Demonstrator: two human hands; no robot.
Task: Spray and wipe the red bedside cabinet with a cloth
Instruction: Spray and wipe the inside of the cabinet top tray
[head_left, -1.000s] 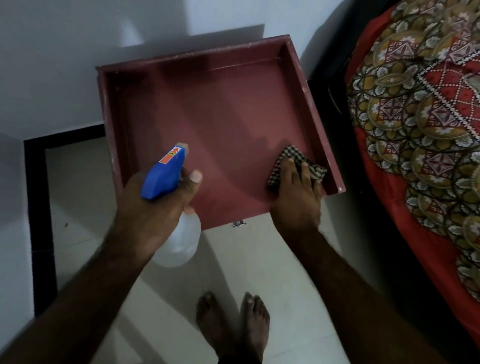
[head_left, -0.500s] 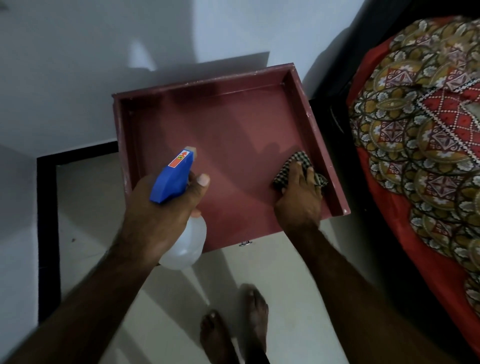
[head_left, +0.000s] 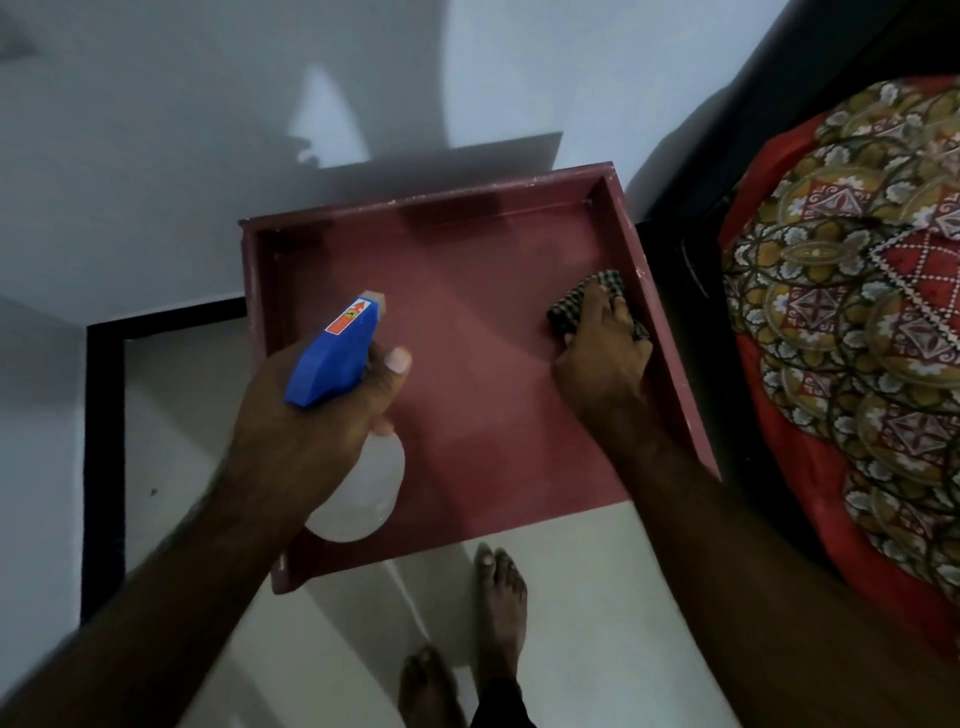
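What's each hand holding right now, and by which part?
Left hand grips the spray bottle by its neck; right hand grips the bunched checked cloth from above.

we see a dull red cabinet (head_left: 483, 395), a spray bottle (head_left: 332, 358) with blue head, orange label and cloudy white body, a cloth (head_left: 569, 306) checked dark brown and tan, a red bedspread (head_left: 852, 332) with gold-and-white medallions.
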